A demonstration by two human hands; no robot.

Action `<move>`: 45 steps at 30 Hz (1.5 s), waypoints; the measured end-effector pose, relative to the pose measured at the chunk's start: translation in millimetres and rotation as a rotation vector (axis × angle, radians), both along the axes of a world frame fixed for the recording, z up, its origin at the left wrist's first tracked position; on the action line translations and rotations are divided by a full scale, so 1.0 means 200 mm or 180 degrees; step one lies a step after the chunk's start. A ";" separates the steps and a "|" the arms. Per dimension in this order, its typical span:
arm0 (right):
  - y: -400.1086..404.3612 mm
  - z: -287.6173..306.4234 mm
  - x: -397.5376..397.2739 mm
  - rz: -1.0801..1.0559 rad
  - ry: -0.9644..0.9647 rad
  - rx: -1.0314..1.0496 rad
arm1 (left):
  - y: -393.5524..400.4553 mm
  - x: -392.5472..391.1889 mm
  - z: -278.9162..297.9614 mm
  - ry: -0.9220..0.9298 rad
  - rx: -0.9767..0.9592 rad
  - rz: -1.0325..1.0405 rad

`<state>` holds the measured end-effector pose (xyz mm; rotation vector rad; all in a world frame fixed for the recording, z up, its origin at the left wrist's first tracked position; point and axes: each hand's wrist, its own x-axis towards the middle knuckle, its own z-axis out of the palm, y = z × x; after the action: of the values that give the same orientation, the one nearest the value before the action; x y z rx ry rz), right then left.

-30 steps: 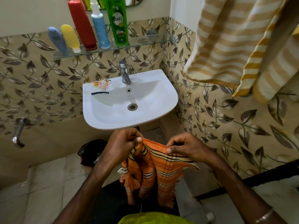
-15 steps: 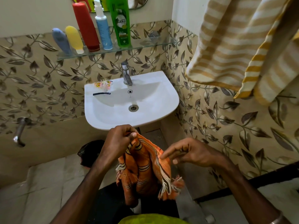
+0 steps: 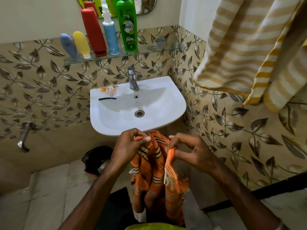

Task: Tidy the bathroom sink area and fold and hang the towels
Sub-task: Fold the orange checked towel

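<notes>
1. striped yellow towel (image 3: pixel 245 47), upper right of the frame, hangs draped and bunched against the leaf-patterned wall; it looks due for a neater hang.
2. white sink (image 3: pixel 116 128), centre of the frame; its front rim sits just above the hands.
3. orange striped towel (image 3: pixel 155 183), lower centre, hangs in loose vertical folds below both hands, fringe showing at the right edge.
4. glass shelf (image 3: pixel 149 50), upper centre, carries a row of bottles, the green bottle (image 3: pixel 127 25) tallest.
5. left hand (image 3: pixel 127 146), centre left of the towel: fingers curled, pinching the towel's top edge between thumb and forefinger.
6. right hand (image 3: pixel 191 150), centre right of the towel: thumb and fingers pinch a fringed corner, the rest of the fingers bent.
7. small wrapper (image 3: pixel 108 89) and a dark strip (image 3: pixel 107 98) lie on the sink's back ledge, left of the tap (image 3: pixel 132 78); likely still to clear.
8. judgement on the fold: find the two matching corners first, draw the hands apart until the top edge is taut, let the cloth fall flat, then bring corner to corner. keep it off the floor.
</notes>
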<state>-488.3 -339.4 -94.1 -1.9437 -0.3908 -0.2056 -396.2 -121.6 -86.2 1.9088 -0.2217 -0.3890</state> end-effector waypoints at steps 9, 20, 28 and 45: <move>0.07 -0.04 0.06 -0.0394 0.0110 -0.0137 | 0.03 -0.12 0.04 0.0917 -0.0961 0.0172; 0.17 -0.05 0.04 -0.0765 0.0420 0.0259 | 0.01 -0.23 0.05 0.0961 -0.1291 -0.0065; 0.19 -0.06 0.04 -0.0906 0.0453 0.0356 | 0.00 -0.27 0.05 0.0953 -0.1578 -0.0035; 0.13 -0.03 0.08 -0.0128 0.0936 0.1002 | 0.03 -0.24 0.08 0.0160 -0.1087 -0.0220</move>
<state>-471.8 -313.8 -100.0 -1.6401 -0.1162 -0.0038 -444.7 -115.0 -69.4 1.5573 -0.3013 -0.4163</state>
